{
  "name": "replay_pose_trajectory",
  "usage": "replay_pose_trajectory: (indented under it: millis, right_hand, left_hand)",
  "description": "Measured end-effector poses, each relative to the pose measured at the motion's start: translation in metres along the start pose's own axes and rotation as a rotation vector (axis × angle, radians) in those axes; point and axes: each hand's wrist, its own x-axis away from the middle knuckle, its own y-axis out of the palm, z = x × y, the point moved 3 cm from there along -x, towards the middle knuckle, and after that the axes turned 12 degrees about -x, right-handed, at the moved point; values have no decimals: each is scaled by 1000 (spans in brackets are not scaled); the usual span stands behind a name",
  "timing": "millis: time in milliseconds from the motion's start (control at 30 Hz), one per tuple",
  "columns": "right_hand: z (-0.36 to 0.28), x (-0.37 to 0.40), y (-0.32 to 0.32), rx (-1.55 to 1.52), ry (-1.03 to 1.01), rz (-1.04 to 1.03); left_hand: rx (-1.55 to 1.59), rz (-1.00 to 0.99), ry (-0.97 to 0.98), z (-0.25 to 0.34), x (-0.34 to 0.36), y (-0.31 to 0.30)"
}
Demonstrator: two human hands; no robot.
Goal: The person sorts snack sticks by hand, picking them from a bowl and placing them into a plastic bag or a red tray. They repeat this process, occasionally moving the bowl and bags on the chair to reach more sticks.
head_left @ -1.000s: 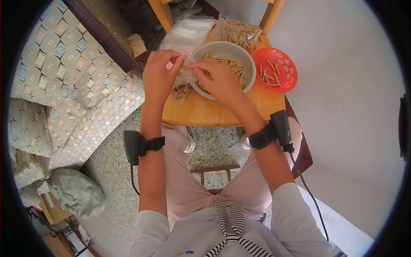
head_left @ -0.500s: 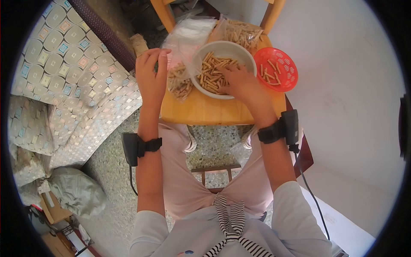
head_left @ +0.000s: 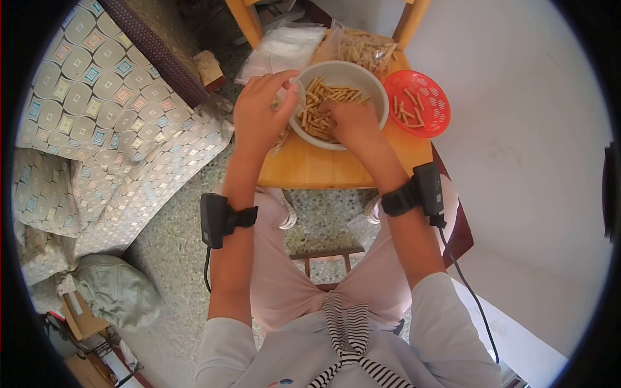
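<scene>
On the wooden chair seat (head_left: 343,169) stands a pale grey bowl (head_left: 381,107) with many short tan sticks (head_left: 317,119) in it. My right hand (head_left: 352,121) reaches into the bowl, its fingers curled down among the sticks; the fingertips are partly hidden. My left hand (head_left: 262,110) is at the bowl's left rim, thumb and fingers pinching the edge of a clear plastic bag (head_left: 299,90). Most of that bag is hidden behind the hand. A bag of sticks (head_left: 282,138) lies under my left hand, largely covered.
Right of the bowl sits a red basket (head_left: 438,110) with several sticks. Behind the bowl lie a filled clear bag (head_left: 365,48) and a stack of flat plastic bags (head_left: 284,48). A patterned cloth cover (head_left: 129,142) is at left, a white wall (head_left: 517,129) at right.
My left hand has moved right, from beside the chair to the bowl's rim, bringing the bag edge along. My right hand's spread fingers have curled into the sticks and shifted slightly left.
</scene>
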Motion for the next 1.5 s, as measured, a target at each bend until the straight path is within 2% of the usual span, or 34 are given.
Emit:
replay_pose_trajectory:
  millis: [133,267,367,433,633,667,733,833,1033,1167,1233,1267,1333,1367,1433,1500]
  right_hand:
    - [-13,-2,-20,-67,-26,99]
    - [-5,-4,-19,-112,15,43]
    - [-4,0,-14,-122,-29,-19]
    - [-9,3,-7,-147,-132,-38]
    - [-18,1,8,-68,-215,14]
    - [-17,1,8,-70,-211,14]
    - [-12,0,10,-214,-59,-72]
    - [-9,0,8,-87,-2,-33]
    - [-8,1,3,24,29,-126]
    - [-7,-1,-1,7,19,-132]
    - [-18,-1,-12,-103,-48,-6]
    - [-18,-3,-15,-103,-49,-7]
    - [-22,-4,-29,-234,-181,218]
    - [-21,-4,-33,-234,-179,217]
    - [-25,-3,-49,-471,-158,198]
    - [-29,2,-61,-461,-194,242]
  left_hand:
    - [-36,-21,26,3,-2,1]
    - [-53,-78,54,0,1,5]
    - [-47,-96,68,3,2,10]
    - [-54,-100,79,3,3,11]
    - [-48,-98,69,8,4,13]
    - [-47,-101,70,9,4,14]
    - [-76,-68,126,9,4,15]
    - [-135,-29,174,9,2,16]
    - [-263,63,174,9,2,16]
    - [-274,50,163,7,3,17]
    - [-225,7,142,5,5,18]
    - [-226,8,141,5,5,18]
    - [-245,-20,161,6,5,17]
    - [-244,-21,162,7,7,16]
    - [-423,-43,216,12,8,18]
    - [-391,-26,251,12,7,19]
